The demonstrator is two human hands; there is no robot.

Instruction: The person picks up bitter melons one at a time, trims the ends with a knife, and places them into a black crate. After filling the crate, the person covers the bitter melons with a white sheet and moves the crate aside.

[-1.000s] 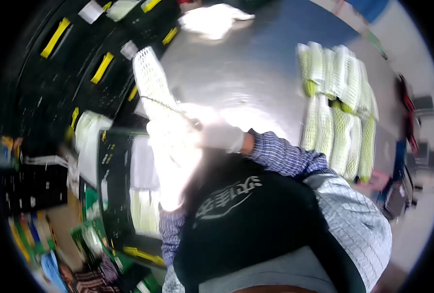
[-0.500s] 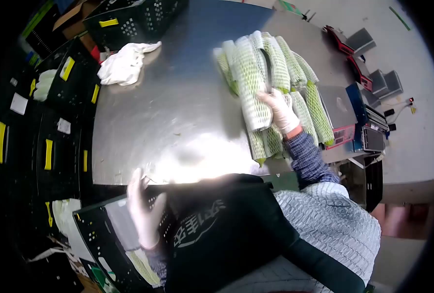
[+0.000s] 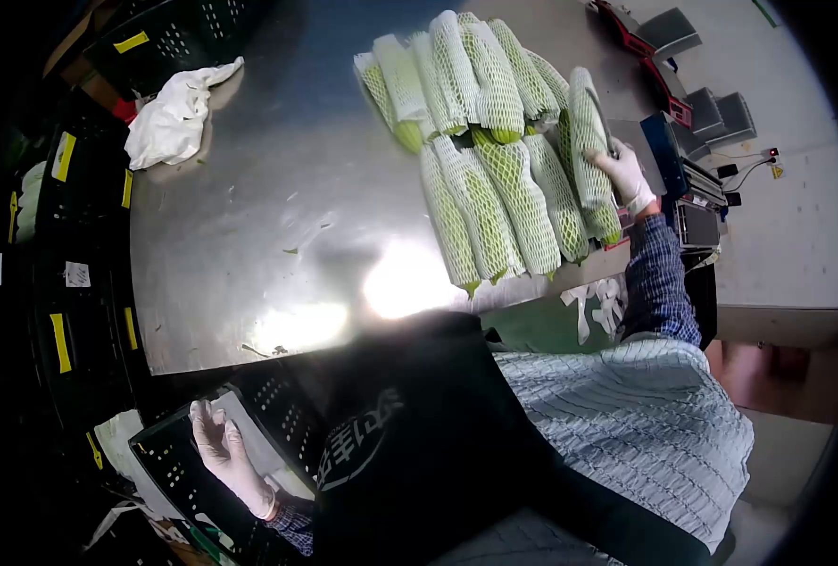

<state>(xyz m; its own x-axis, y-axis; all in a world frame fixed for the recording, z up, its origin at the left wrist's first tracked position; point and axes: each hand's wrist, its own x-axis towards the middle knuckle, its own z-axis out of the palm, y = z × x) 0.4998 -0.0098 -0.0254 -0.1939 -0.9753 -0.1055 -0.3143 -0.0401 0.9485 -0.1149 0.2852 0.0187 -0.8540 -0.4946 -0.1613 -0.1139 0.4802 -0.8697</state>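
Observation:
My right hand [image 3: 624, 175], in a thin white glove, grips a long green gourd in a white foam net sleeve [image 3: 588, 123] at the right end of the pile. Beside it on the metal table, several more netted gourds [image 3: 506, 193] lie side by side in two rows. The far row [image 3: 454, 80] overlaps the near one at the ends. My left hand [image 3: 225, 457], gloved too, is held over a black perforated crate [image 3: 178, 476] at the lower left, fingers apart and holding nothing. Part of the crate's contents is hidden by this hand and the dark apron.
A crumpled white cloth [image 3: 175, 115] lies on the metal table [image 3: 277, 217] at the far left. Black crates with yellow tags [image 3: 84, 179] stand stacked along the left side. Red-and-grey devices, perhaps scales [image 3: 664, 90], stand beyond the right edge.
My right hand has moved right, from the middle of the pile to its right end. My left hand has shifted left and down, over the crate. The camera view has shifted too.

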